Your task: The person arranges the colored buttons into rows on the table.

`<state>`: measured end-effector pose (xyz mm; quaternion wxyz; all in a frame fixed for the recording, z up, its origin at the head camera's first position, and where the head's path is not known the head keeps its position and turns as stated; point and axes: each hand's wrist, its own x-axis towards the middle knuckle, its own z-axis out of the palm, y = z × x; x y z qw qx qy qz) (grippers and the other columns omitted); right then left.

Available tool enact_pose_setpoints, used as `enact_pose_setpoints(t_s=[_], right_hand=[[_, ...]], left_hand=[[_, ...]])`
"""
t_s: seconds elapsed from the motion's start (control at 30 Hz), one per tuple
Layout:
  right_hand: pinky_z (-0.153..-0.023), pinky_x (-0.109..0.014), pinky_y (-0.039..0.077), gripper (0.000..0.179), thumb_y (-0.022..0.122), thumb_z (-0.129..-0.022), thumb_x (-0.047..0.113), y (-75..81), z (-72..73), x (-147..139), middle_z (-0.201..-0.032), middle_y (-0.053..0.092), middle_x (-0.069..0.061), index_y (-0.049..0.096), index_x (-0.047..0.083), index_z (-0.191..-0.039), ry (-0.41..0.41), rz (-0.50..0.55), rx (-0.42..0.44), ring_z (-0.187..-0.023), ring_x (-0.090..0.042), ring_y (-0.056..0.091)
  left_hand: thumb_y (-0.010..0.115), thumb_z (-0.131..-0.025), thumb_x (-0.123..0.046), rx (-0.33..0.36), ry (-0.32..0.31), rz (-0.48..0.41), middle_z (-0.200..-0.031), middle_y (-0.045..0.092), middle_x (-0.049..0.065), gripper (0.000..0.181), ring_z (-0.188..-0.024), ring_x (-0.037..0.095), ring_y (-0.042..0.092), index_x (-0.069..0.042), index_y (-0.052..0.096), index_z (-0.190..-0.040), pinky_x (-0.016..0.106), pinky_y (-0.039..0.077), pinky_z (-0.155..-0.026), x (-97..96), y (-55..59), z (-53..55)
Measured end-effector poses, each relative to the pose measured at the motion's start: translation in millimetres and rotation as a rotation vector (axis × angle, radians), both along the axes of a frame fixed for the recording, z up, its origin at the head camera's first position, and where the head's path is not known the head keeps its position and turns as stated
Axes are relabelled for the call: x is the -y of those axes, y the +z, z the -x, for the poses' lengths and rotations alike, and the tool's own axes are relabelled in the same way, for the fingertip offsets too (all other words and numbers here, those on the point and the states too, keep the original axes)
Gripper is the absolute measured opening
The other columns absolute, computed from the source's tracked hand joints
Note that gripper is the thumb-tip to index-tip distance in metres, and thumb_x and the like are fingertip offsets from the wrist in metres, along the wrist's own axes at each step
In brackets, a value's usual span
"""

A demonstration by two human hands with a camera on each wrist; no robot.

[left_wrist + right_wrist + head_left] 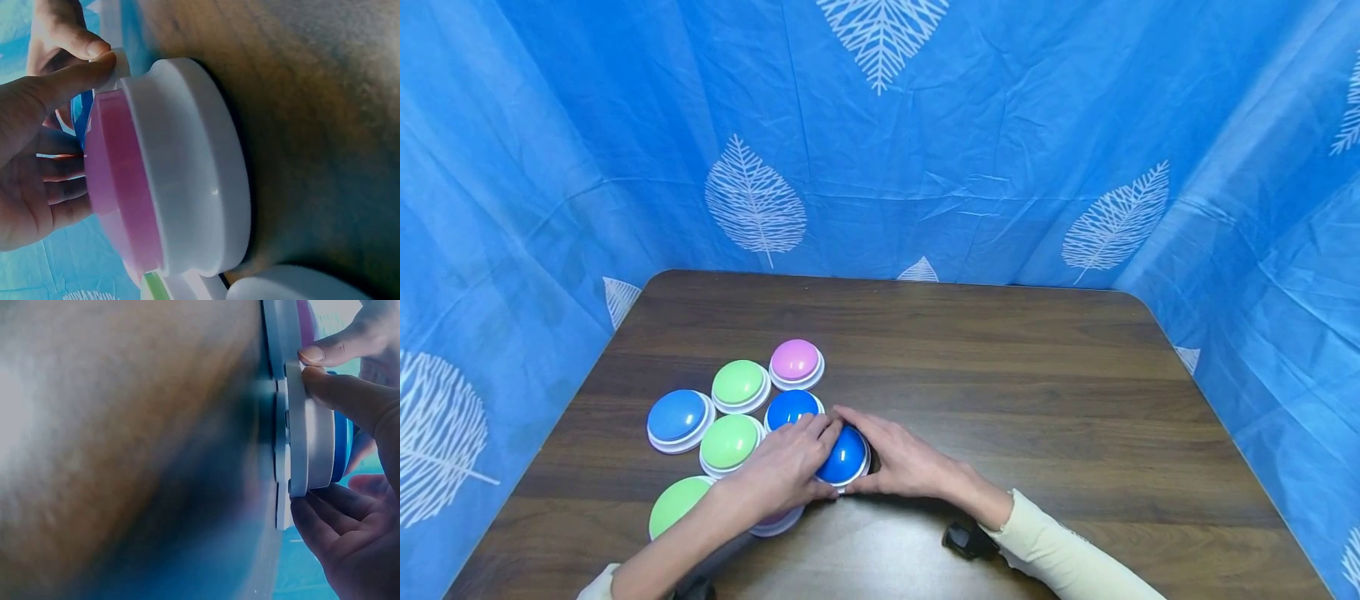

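Both hands hold a blue dome push button with a round white base, at the front middle of the table. My left hand grips it from the left, thumb at the near edge, fingers over the far side. Its right side is gripped by my right hand, thumb near the left thumb. In the right wrist view the white base sits between the thumb and fingers and looks slightly raised off the surface. Under the left wrist is a pink button, mostly hidden by that hand in the head view.
Left of the hands stand more buttons: another dark blue one, a light blue one, a pink one and several green ones. They rest on a brown wooden table. A blue leaf-print cloth hangs around it.
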<state>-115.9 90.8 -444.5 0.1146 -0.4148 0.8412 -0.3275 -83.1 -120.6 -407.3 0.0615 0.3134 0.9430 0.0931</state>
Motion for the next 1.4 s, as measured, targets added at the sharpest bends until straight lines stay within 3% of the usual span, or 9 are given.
enact_pose_setpoints(t_s=[0.23, 0.47, 0.73, 0.87, 1.03, 1.27, 1.4], right_hand=[[-0.107, -0.039, 0.040, 0.088, 0.083, -0.082, 0.034, 6.0, 6.1, -3.4, -0.148, 0.045, -0.007, 0.034, 0.011, -0.151, -0.036, 0.063, 0.004, -0.133, -0.019, 0.045], [-0.101, -0.037, 0.046, 0.077, 0.084, -0.081, 0.034, 10.8, 9.4, -5.0, -0.138, 0.053, -0.002, 0.040, 0.017, -0.141, -0.074, 0.118, 0.040, -0.125, -0.016, 0.053], [-0.100, -0.035, 0.048, 0.071, 0.085, -0.080, 0.030, 20.3, 20.7, -6.9, -0.135, 0.056, -0.004, 0.046, 0.012, -0.137, -0.067, 0.142, -0.007, -0.122, -0.016, 0.056], [-0.099, -0.035, 0.048, 0.073, 0.085, -0.080, 0.031, 25.9, 30.0, -8.1, -0.135, 0.056, -0.005, 0.047, 0.010, -0.138, -0.072, 0.136, -0.035, -0.122, -0.017, 0.056], [-0.100, -0.036, 0.048, 0.076, 0.086, -0.079, 0.032, 29.8, 41.9, -9.8, -0.137, 0.056, -0.006, 0.047, 0.008, -0.140, -0.083, 0.142, -0.061, -0.122, -0.020, 0.057], [-0.101, -0.037, 0.047, 0.078, 0.086, -0.079, 0.031, 36.5, 63.3, -11.6, -0.138, 0.055, -0.009, 0.047, 0.006, -0.141, -0.114, 0.138, -0.085, -0.123, -0.021, 0.056], [-0.101, -0.036, 0.047, 0.078, 0.086, -0.079, 0.030, 39.1, 77.6, -11.6, -0.138, 0.055, -0.010, 0.046, 0.005, -0.142, -0.126, 0.119, -0.095, -0.123, -0.022, 0.056]], left_hand=[[0.086, -0.077, -0.038, -0.033, 0.024, -0.099, -0.130, 0.057, 0.018, 0.084, -0.116, 0.037, 0.057, 0.004, 0.049, -0.140, 0.052, 0.051, -0.091, 2.9, 4.8, 3.3], [0.086, -0.077, -0.036, -0.045, 0.046, -0.196, -0.129, 0.058, 0.016, 0.084, -0.117, 0.033, 0.057, 0.001, 0.047, -0.141, 0.050, 0.050, -0.095, 5.0, 8.0, 5.1], [0.087, -0.077, -0.031, -0.027, 0.085, -0.253, -0.136, 0.055, 0.017, 0.085, -0.122, 0.033, 0.055, 0.001, 0.044, -0.144, 0.052, 0.050, -0.093, 4.6, 16.2, 14.2], [0.087, -0.078, -0.032, -0.006, 0.100, -0.242, -0.139, 0.053, 0.016, 0.087, -0.125, 0.032, 0.053, -0.002, 0.043, -0.146, 0.052, 0.051, -0.092, 3.8, 23.6, 23.4], [0.086, -0.079, -0.030, -0.017, 0.059, -0.219, -0.140, 0.052, 0.019, 0.089, -0.128, 0.035, 0.051, 0.000, 0.039, -0.148, 0.051, 0.048, -0.098, 2.5, 31.6, 37.7], [0.084, -0.081, -0.030, 0.009, 0.017, -0.212, -0.143, 0.049, 0.020, 0.089, -0.130, 0.037, 0.048, 0.001, 0.036, -0.149, 0.053, 0.046, -0.100, -0.1, 43.4, 65.4], [0.082, -0.082, -0.030, 0.014, 0.014, -0.196, -0.144, 0.047, 0.021, 0.087, -0.131, 0.038, 0.047, 0.002, 0.036, -0.149, 0.053, 0.045, -0.100, -2.9, 44.8, 80.7]])
